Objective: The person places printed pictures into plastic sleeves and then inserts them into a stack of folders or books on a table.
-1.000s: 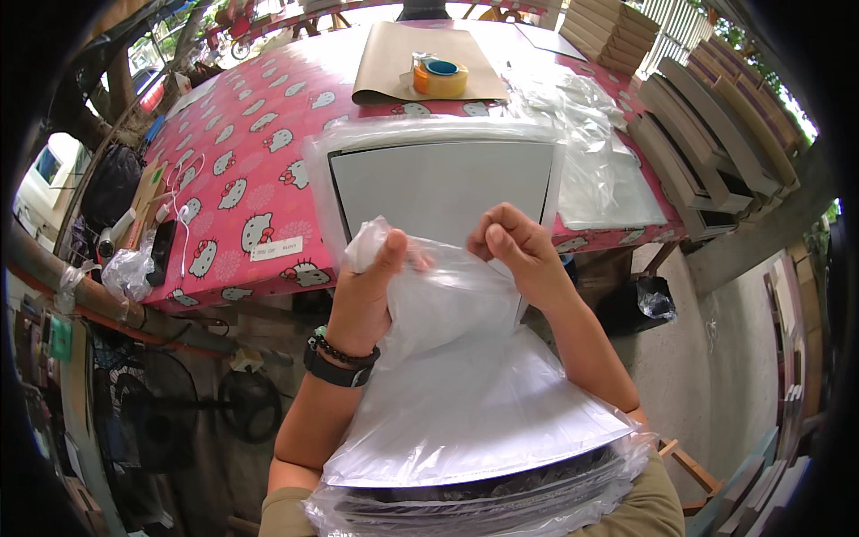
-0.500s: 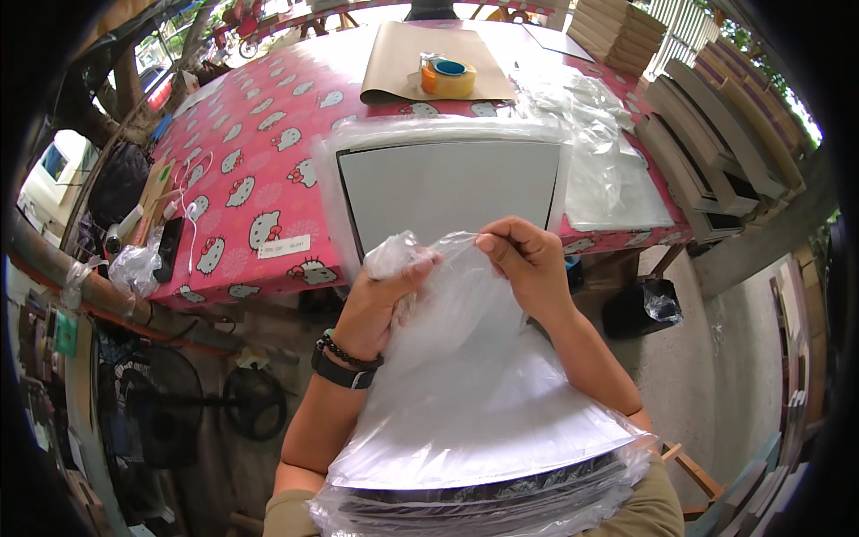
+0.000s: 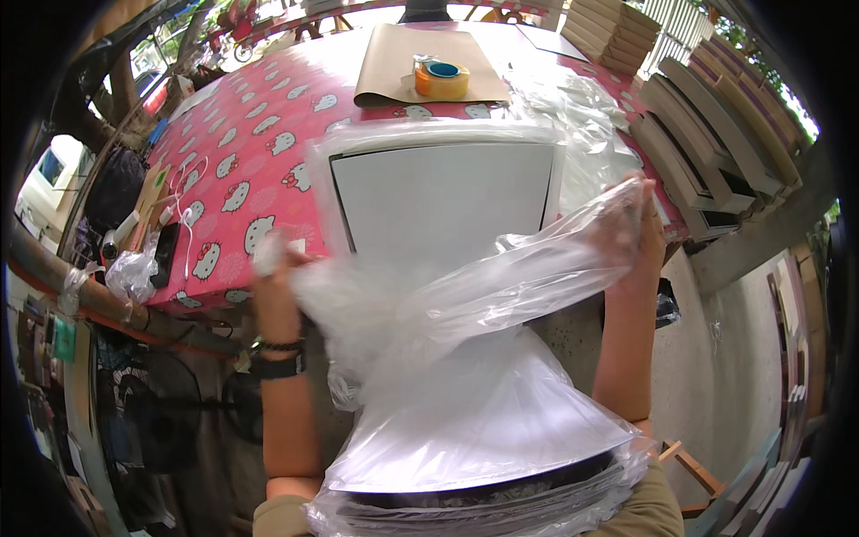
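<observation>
A clear plastic bag (image 3: 528,277) is stretched wide between my two hands. My left hand (image 3: 279,291), smeared by motion, is closed on one side of it near the table's front edge. On the other side, my right hand (image 3: 649,246) grips the bag's raised edge, its fingers partly behind the film. Below the bag, a white panel (image 3: 483,421) in plastic tops a plastic-wrapped stack (image 3: 474,510) against my body. In front of me, a pale grey panel with a dark edge (image 3: 438,192) rests on plastic on the table.
A pink patterned cloth (image 3: 233,170) covers the table. On it are brown paper (image 3: 385,67), an orange tape roll (image 3: 443,82), loose plastic bags (image 3: 582,116), and a phone (image 3: 166,253). Boxes (image 3: 608,36) and frame-like pieces (image 3: 693,143) stand right; a fan (image 3: 165,403) is below left.
My hands have moved apart, left hand to the left and right hand to the right and up. The plastic, bunched between them before, is now spread out.
</observation>
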Action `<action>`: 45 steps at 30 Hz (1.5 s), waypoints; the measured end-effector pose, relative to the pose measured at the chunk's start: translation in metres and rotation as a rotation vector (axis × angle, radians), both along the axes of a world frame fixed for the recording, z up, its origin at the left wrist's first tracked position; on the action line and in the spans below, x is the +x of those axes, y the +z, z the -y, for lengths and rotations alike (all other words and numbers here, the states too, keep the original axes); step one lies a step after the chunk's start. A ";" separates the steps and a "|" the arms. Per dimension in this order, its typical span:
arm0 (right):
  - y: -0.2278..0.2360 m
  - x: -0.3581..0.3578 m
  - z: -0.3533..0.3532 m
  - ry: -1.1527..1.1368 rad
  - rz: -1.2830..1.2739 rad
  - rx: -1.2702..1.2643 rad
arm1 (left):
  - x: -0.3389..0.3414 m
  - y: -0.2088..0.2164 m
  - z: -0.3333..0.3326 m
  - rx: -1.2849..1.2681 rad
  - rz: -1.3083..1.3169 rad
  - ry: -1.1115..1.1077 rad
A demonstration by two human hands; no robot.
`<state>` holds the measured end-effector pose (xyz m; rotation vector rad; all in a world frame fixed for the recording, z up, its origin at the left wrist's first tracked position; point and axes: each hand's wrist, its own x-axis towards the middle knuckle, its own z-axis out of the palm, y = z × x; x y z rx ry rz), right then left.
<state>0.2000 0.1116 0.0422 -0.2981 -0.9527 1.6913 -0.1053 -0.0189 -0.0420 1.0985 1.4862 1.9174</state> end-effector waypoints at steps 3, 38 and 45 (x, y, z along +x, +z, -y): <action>-0.007 -0.019 0.017 0.208 0.554 0.375 | 0.034 0.053 0.012 0.188 -0.078 -0.006; -0.025 0.003 -0.057 -0.611 1.048 0.710 | 0.010 0.045 -0.065 -0.034 -0.966 0.326; 0.004 0.052 -0.023 0.351 0.465 -0.097 | 0.019 0.065 0.003 -0.270 0.060 -0.080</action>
